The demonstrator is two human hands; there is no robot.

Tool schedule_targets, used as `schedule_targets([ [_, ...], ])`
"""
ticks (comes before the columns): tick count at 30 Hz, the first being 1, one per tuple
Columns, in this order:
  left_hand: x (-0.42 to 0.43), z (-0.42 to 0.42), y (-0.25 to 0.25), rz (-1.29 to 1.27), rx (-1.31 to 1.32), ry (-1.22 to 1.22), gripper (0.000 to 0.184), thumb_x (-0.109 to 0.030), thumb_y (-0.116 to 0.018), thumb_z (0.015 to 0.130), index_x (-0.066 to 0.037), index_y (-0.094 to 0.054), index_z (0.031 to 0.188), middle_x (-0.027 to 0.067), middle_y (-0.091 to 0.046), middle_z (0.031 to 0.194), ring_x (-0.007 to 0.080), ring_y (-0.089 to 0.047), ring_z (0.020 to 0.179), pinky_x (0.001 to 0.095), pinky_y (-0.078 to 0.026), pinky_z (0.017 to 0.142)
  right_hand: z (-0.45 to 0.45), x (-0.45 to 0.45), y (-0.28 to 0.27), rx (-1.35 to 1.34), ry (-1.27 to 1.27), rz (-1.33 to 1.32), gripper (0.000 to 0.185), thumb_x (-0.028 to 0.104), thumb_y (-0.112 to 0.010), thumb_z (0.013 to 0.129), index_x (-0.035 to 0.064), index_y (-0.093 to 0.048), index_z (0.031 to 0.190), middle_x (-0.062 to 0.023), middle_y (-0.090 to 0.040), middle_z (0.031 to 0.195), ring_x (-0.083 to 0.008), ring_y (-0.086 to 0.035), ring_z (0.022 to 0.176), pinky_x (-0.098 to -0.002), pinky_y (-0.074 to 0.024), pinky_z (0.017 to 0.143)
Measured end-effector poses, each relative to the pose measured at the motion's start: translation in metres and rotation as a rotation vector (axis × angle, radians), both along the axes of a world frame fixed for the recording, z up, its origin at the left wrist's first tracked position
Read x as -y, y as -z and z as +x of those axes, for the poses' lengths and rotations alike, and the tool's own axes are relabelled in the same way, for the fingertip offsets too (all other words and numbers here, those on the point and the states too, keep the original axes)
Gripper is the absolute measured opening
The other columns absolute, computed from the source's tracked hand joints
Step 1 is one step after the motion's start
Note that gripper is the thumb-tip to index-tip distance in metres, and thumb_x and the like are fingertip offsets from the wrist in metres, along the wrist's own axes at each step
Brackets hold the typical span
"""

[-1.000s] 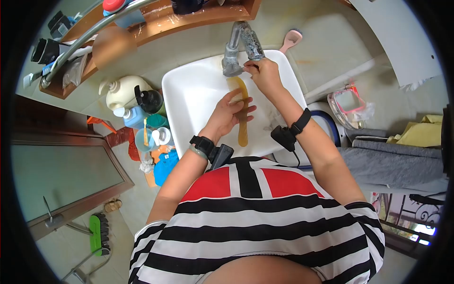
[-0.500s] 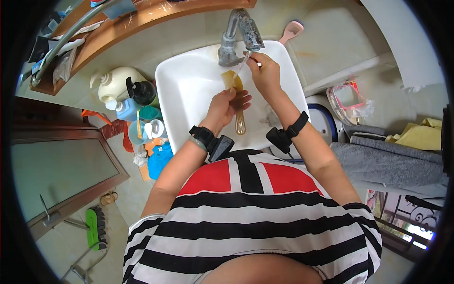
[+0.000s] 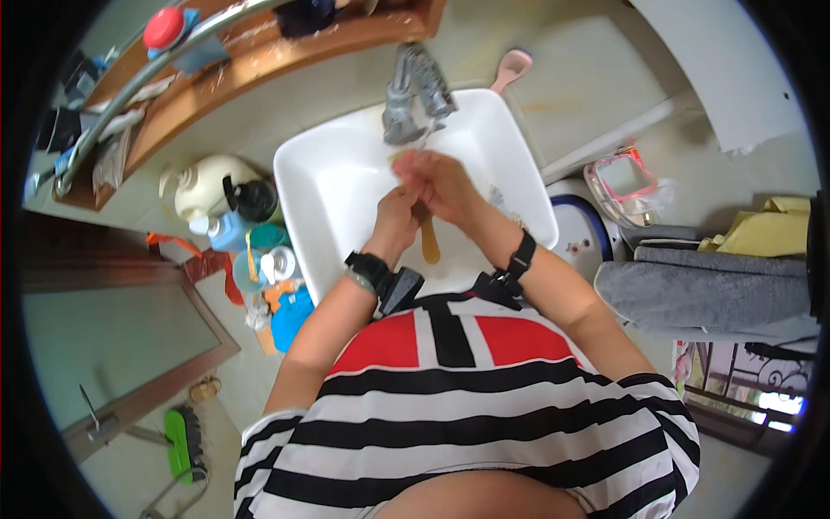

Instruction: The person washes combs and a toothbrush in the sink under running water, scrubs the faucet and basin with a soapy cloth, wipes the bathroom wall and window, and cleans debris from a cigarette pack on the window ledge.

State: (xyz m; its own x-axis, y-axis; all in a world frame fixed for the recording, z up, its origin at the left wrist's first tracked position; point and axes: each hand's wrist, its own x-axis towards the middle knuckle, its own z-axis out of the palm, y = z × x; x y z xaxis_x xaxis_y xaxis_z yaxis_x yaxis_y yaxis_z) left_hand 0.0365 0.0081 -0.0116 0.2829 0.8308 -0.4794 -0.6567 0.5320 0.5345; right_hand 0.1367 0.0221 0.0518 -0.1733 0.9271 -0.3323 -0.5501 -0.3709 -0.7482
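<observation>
A person in a striped black, white and red shirt leans over a white sink, both bare hands inside its rim. The yellow comb is within the sink, in front of the tap; its handle pokes out below the hands, toward the near rim, and only a sliver of its far end shows. The left hand is curled closed around the comb's middle. The right hand is bunched over the toothed end, close under the tap; its fingers are blurred, so whether they pinch or rub the teeth cannot be told. A thin stream of water falls from the tap onto or just beside those fingers. The step in hand looks to be wetting and rubbing the comb's teeth. The next move, as judged from here, calls for a firm left grip on a wet, slippery comb, the teeth held in the stream, and the right fingers working along them without catching on the points. Left of the sink stand pump bottles and a cup; behind its far right corner lies a pink brush, touched by neither hand.
</observation>
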Motion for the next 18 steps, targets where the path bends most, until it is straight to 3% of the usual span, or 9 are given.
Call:
schedule_targets([
  [1, 0.001, -0.003, -0.009, 0.009, -0.046, 0.050, 0.023, -0.007, -0.042, 0.096, 0.003, -0.047, 0.116, 0.0127, -0.057, 0.104, 0.0281, -0.060, 0.092, 0.0417, -0.052, 0.078, 0.001, -0.002, -0.001, -0.027, -0.060, -0.006, 0.020, 0.011, -0.054, 0.092, -0.0029, -0.056, 0.106, -0.0100, -0.064, 0.093, -0.0175, -0.063, 0.082, -0.0273, -0.0526, 0.076],
  [3, 0.001, -0.005, -0.018, 0.044, -0.087, 0.114, 0.023, -0.004, -0.044, 0.094, 0.004, -0.046, 0.116, 0.0122, -0.056, 0.103, 0.0278, -0.060, 0.092, 0.0428, -0.053, 0.076, 0.010, -0.002, -0.007, 0.380, -0.256, 0.108, 0.019, 0.007, -0.053, 0.090, -0.0036, -0.056, 0.107, -0.0113, -0.064, 0.095, -0.0192, -0.064, 0.086, -0.0268, -0.0523, 0.077],
  [4, 0.001, -0.007, -0.020, 0.051, -0.064, 0.129, 0.023, -0.004, -0.044, 0.094, 0.004, -0.046, 0.116, 0.0129, -0.056, 0.105, 0.0284, -0.061, 0.093, 0.0434, -0.053, 0.075, 0.023, -0.012, 0.012, 0.756, -0.273, 0.324, 0.017, 0.003, -0.052, 0.087, -0.0012, -0.056, 0.104, -0.0129, -0.064, 0.086, -0.0234, -0.064, 0.078, -0.0342, -0.0561, 0.065],
  [5, 0.000, -0.008, -0.020, 0.053, -0.043, 0.143, 0.024, -0.004, -0.044, 0.094, 0.005, -0.046, 0.116, 0.0135, -0.055, 0.107, 0.0289, -0.061, 0.093, 0.0439, -0.054, 0.074, 0.034, -0.019, 0.000, 0.765, -0.256, 0.333, 0.017, 0.003, -0.052, 0.087, -0.0012, -0.056, 0.104, -0.0129, -0.064, 0.086, -0.0234, -0.064, 0.078, -0.0342, -0.0561, 0.065],
  [7, -0.007, -0.008, -0.009, 0.026, -0.020, 0.138, 0.023, -0.006, -0.046, 0.094, 0.004, -0.047, 0.114, 0.0139, -0.057, 0.103, 0.0300, -0.063, 0.091, 0.0420, -0.055, 0.072, 0.062, -0.036, -0.027, 0.756, -0.030, 0.008, 0.028, 0.001, -0.054, 0.084, 0.0011, -0.051, 0.112, -0.0122, -0.061, 0.087, -0.0210, -0.063, 0.074, -0.0360, -0.0544, 0.053],
  [9, -0.009, -0.008, -0.007, -0.014, 0.001, 0.119, 0.021, -0.008, -0.047, 0.093, 0.003, -0.048, 0.112, 0.0143, -0.059, 0.100, 0.0311, -0.064, 0.089, 0.0400, -0.055, 0.070, 0.080, -0.063, -0.038, 0.775, 0.508, 0.051, 0.034, 0.001, -0.058, 0.081, 0.0040, -0.049, 0.114, -0.0107, -0.059, 0.089, -0.0193, -0.062, 0.070, -0.0348, -0.0493, 0.044],
  [11, -0.009, -0.010, -0.009, -0.060, 0.053, 0.117, 0.024, -0.012, -0.049, 0.094, 0.005, -0.048, 0.111, 0.0151, -0.059, 0.099, 0.0319, -0.064, 0.087, 0.0389, -0.055, 0.070, 0.099, -0.091, -0.054, 0.682, 0.663, 0.010, 0.043, 0.004, -0.062, 0.079, 0.0086, -0.043, 0.118, -0.0095, -0.056, 0.096, -0.0183, -0.061, 0.068, -0.0379, -0.0502, 0.049],
  [15, -0.008, -0.008, -0.015, -0.072, 0.058, 0.075, 0.026, -0.014, -0.049, 0.094, 0.006, -0.049, 0.109, 0.0161, -0.060, 0.098, 0.0300, -0.064, 0.086, 0.0368, -0.055, 0.069, 0.133, -0.157, -0.037, 0.422, 0.475, -0.109, 0.044, 0.013, -0.070, 0.077, 0.0095, -0.043, 0.111, -0.0065, -0.054, 0.087, -0.0170, -0.057, 0.066, -0.0363, -0.0484, 0.049],
  [18, -0.003, -0.015, -0.023, -0.081, 0.052, 0.065, 0.025, -0.014, -0.049, 0.093, 0.007, -0.049, 0.107, 0.0164, -0.060, 0.097, 0.0289, -0.064, 0.083, 0.0352, -0.054, 0.067, 0.126, -0.195, -0.021, 0.339, 0.684, -0.243, 0.046, 0.016, -0.074, 0.074, 0.0108, -0.043, 0.107, -0.0050, -0.052, 0.088, -0.0180, -0.053, 0.069, -0.0375, -0.0470, 0.060],
])
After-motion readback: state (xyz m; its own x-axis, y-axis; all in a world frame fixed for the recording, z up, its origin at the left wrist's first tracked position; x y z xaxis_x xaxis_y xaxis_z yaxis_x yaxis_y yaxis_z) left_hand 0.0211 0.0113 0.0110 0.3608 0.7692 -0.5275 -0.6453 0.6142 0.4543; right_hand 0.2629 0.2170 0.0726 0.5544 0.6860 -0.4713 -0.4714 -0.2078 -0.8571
